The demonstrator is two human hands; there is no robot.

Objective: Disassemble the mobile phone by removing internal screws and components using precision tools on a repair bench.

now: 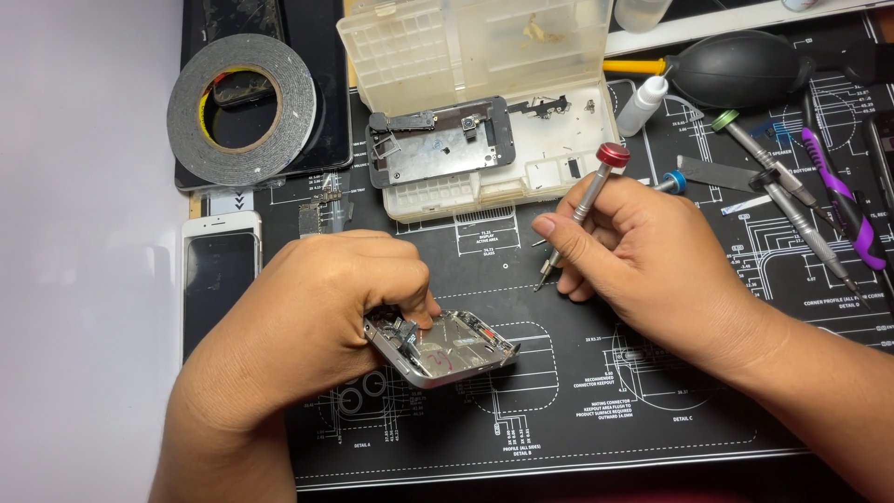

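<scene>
Working over a black repair mat (577, 410) printed with white diagrams, a person strips down a phone. At far left a white smartphone (221, 279) lies face up with its screen dark, half on the mat's edge, and above it a roll of black double-sided tape (240, 109) rests on a dark tablet (321, 84). The left hand (317, 321) is closed around the near end of an opened silver phone frame (442, 346), fingers curled over its rim and thumb pressing inside the shell; the frame is tilted, one corner lifted off the mat, just left of centre. Behind it a clear plastic parts box (484, 56) stands open, a bare phone backplate (442, 142) laid across its lower tray. The right hand (643, 256) is shut on a slim precision screwdriver (577, 214) with a red cap, pinched between thumb and fingers, its tip pointing down and hovering just above the mat, near the frame but apart from it. Beyond that hand sit a small white dropper bottle (645, 102) and a black rubber air blower (740, 67). At far right more screwdrivers (782, 186) and a purple-handled tool (843, 200) lie side by side.
</scene>
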